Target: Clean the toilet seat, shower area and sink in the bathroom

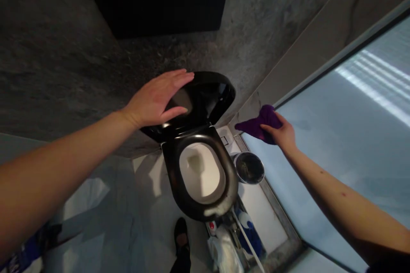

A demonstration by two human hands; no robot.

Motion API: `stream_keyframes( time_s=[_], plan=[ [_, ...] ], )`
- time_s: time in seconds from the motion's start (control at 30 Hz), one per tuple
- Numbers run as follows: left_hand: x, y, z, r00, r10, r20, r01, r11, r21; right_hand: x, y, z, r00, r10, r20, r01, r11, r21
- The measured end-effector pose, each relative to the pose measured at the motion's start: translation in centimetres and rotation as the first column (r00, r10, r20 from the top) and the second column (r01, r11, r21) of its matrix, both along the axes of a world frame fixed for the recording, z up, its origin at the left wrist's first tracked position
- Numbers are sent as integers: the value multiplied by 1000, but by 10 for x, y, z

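Note:
My left hand (pixel 162 99) is stretched out in front of the raised black toilet lid (pixel 209 89); its fingers are extended and hold nothing. Whether the fingertips touch the lid I cannot tell. On the right, my right hand (pixel 282 132) grips a crumpled purple cloth (pixel 261 124) near the frosted glass panel. Below and between the hands is the toilet, its black seat (pixel 230 179) lowered around the white bowl (pixel 205 177). The seat's front edge shows a pale streak or reflection.
Beside the toilet stands a small round bin (pixel 250 168). Bottles, a white bag (pixel 224 249) and a long white handle (pixel 248 239) crowd the floor in front. A black box-like fixture (pixel 163 0) sticks out above. Frosted glass (pixel 346 136) bounds the right side.

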State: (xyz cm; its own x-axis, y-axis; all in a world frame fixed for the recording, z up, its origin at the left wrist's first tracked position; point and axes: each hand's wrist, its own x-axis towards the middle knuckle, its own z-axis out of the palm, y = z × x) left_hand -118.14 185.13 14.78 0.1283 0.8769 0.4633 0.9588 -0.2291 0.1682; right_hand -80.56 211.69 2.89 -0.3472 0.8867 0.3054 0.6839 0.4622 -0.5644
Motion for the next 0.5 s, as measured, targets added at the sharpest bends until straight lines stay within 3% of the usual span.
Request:
stream_keyframes(
  time_s=[0.07, 0.1, 0.17, 0.27, 0.37, 0.43, 0.5],
  plan=[
    [-32, 17, 6, 999, 40, 24, -39, 999, -27, -48, -28, 12, 994, 102, -38, -101, 994, 30],
    [-45, 24, 6, 998, 50, 23, -50, 999, -19, -71, -46, 10, 985, 166, -37, -164, 985, 54],
    [-66, 37, 3, 998, 63, -5, -63, 998, 4, -118, -88, -15, 946, 321, 36, -323, 941, 104],
    [-87, 48, -3, 994, 69, -83, -70, 998, -6, -185, -153, -93, 780, 585, 222, -595, 803, -28],
    [-98, 51, -8, 990, 51, -130, -50, 999, 15, -245, -197, -185, 464, 834, 298, -806, 537, -249],
    [-101, 53, -11, 989, 36, -140, -30, 999, 41, -274, -203, -231, 368, 882, 295, -842, 451, -298],
    [-103, 54, -14, 989, 19, -144, -11, 999, 53, -288, -185, -254, 347, 885, 311, -857, 434, -279]
  ],
)
